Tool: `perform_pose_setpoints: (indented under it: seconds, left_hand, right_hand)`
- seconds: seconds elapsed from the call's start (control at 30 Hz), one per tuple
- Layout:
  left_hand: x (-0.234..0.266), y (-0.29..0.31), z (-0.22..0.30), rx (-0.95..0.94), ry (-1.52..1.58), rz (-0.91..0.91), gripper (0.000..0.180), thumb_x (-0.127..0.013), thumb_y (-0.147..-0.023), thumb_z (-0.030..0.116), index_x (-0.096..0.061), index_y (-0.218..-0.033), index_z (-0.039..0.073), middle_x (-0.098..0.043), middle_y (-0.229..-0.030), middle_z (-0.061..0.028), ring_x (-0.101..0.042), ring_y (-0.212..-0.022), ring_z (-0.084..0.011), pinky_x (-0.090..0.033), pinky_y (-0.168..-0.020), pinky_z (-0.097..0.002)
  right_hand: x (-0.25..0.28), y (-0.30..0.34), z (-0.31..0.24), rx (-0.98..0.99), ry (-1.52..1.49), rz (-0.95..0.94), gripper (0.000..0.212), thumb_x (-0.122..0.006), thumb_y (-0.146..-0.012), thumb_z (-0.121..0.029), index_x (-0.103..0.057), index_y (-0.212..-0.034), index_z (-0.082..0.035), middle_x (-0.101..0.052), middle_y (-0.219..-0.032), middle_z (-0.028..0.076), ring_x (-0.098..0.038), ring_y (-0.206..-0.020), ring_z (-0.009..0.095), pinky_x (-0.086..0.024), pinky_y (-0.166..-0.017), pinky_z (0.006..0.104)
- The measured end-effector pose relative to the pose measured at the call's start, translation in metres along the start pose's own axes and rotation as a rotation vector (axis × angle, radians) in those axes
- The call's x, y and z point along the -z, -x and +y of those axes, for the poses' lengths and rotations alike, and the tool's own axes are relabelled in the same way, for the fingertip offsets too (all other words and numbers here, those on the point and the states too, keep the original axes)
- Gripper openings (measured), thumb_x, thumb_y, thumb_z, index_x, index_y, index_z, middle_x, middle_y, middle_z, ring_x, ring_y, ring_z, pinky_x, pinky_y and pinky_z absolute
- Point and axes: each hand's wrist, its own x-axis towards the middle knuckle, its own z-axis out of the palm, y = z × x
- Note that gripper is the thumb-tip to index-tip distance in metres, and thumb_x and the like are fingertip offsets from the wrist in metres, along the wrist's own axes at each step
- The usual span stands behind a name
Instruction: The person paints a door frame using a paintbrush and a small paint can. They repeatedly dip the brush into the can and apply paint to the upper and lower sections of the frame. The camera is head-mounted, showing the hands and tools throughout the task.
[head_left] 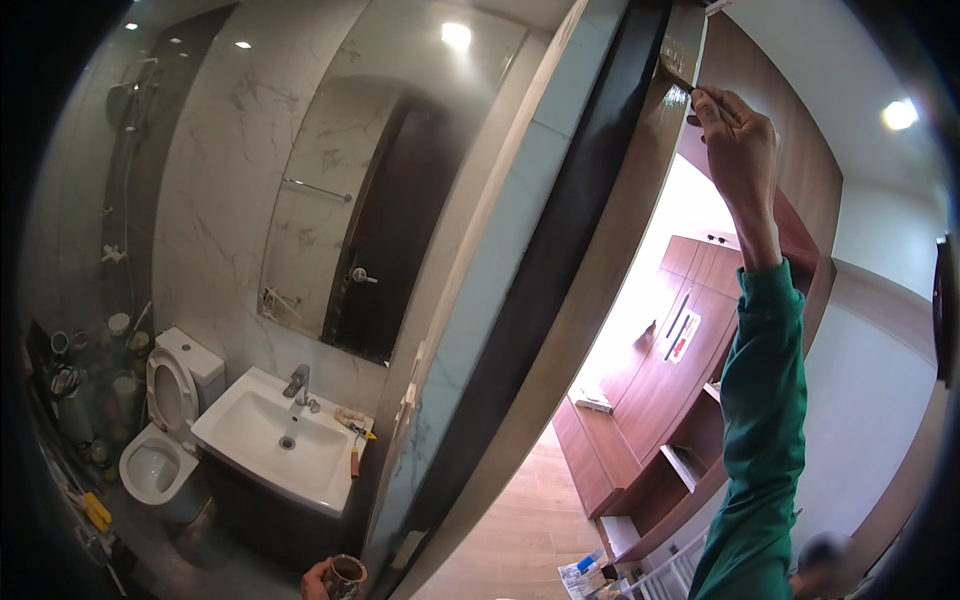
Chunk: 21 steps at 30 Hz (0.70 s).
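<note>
Raised high at the upper right, my right hand [735, 125] is closed round the handle of a paintbrush [676, 78]. The brush's bristles lie against the upper part of a brown wooden door frame [640, 165], where the surface around them shines. My green sleeve [765, 400] runs up from the lower edge. Low in the view, my left hand [315, 581] grips a small round pot [347, 571] with a smeared brown rim. Only the fingers of that hand show, and what the pot contains is hard to make out.
Left of the frame are a white sink [245, 425], a toilet [160, 465] and a tall mirror [370, 190]. Right of it stand wooden cabinets [660, 370] and a white ladder-like rack [675, 578]. Part of another person [825, 560] shows at the lower right.
</note>
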Motion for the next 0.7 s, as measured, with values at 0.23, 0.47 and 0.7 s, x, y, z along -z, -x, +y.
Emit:
perform_pose_setpoints:
  seconds: [0.23,0.47,0.7]
  left_hand:
    - [0.006,-0.007,-0.001,-0.030,-0.034,-0.011,0.035,-0.052,-0.103,0.036,-0.072,-0.101,0.007,-0.071,-0.079,-0.0060,-0.064,-0.062,-0.0176,-0.048,-0.051,-0.0317]
    - [0.002,-0.008,-0.005,-0.036,-0.036,0.084,0.035,-0.053,-0.103,0.036,-0.073,-0.100,0.007,-0.071,-0.079,-0.0066,-0.065,-0.064,-0.0189,-0.051,-0.055,-0.0339]
    - [-0.005,-0.009,-0.005,-0.027,-0.039,0.103,0.035,-0.053,-0.103,0.036,-0.073,-0.102,0.007,-0.072,-0.081,-0.0068,-0.067,-0.066,-0.0194,-0.052,-0.057,-0.0343]
  right_hand:
    - [0.013,0.047,-0.015,0.036,-0.007,-0.043,0.033,-0.066,-0.097,-0.029,-0.076,-0.108,0.000,-0.069,-0.068,0.009,-0.063,-0.059,0.014,-0.050,-0.060,0.0311]
    - [0.028,0.101,-0.037,0.047,0.028,-0.115,0.031,-0.067,-0.099,-0.027,-0.076,-0.108,0.001,-0.067,-0.066,0.010,-0.062,-0.057,0.014,-0.049,-0.058,0.0314]
    - [0.056,0.158,-0.069,0.048,-0.001,-0.326,0.029,-0.068,-0.100,-0.025,-0.075,-0.113,0.001,-0.074,-0.082,0.010,-0.070,-0.070,0.014,-0.054,-0.065,0.0277]
